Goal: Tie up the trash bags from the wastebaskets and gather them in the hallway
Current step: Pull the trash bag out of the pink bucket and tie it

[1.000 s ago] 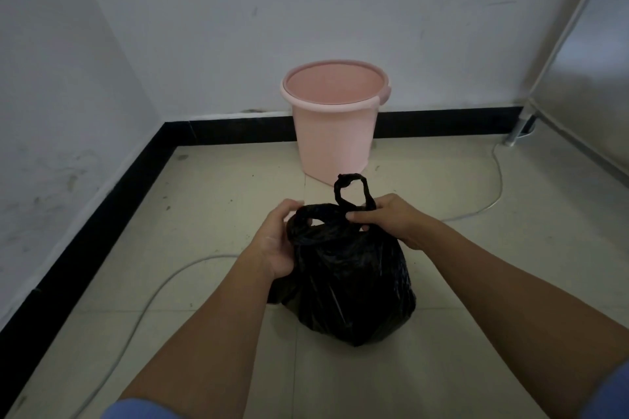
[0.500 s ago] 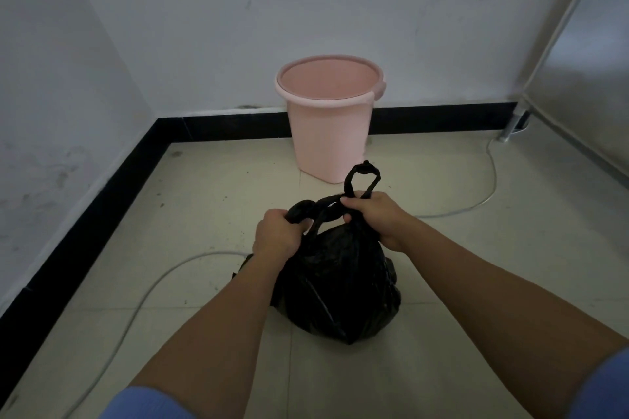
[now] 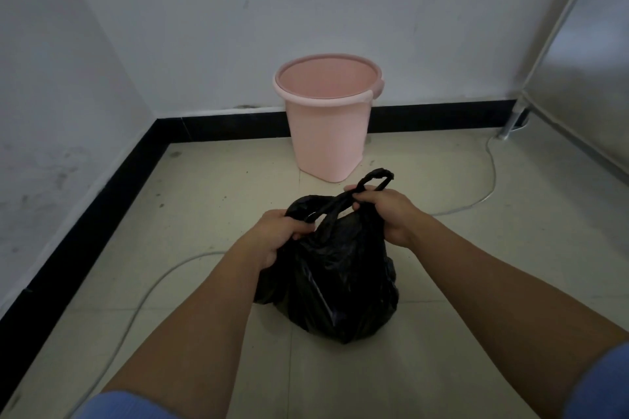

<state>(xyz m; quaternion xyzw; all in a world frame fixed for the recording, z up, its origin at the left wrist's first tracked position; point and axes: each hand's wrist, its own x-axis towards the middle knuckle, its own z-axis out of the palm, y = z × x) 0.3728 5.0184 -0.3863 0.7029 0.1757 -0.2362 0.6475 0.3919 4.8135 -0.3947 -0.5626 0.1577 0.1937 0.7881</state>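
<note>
At the near edge of the view, a left sleeve [image 3: 119,406] and a right sleeve [image 3: 602,384], both blue, end in bare forearms that reach forward over the tiled floor [image 3: 476,282]. Between them a black trash bag [image 3: 340,289] sits on the floor, full and creased, roughly midway between the floor's left and right edges. The left hand [image 3: 275,231] has its fingers curled around the gathered plastic at the bag's upper left. The right hand [image 3: 384,214] grips the twisted neck at the upper right, and a handle loop [image 3: 377,178] stands up out of that fist.

A white cable [image 3: 136,303] lies along the floor left of the bag, and a pale stretch shows again on the right, curving toward a metal leg [image 3: 510,126]; whether the two join behind the bag cannot be seen.

Beyond the bag, at the floor's far edge, a pink wastebasket [image 3: 326,133] stands upright, apart from the bag, with no liner visible inside. A black baseboard [image 3: 221,127] runs along the far and left edges and meets in the far left corner under white walls [image 3: 306,10]. A grey metal cabinet [image 3: 585,61] fills the far right.
</note>
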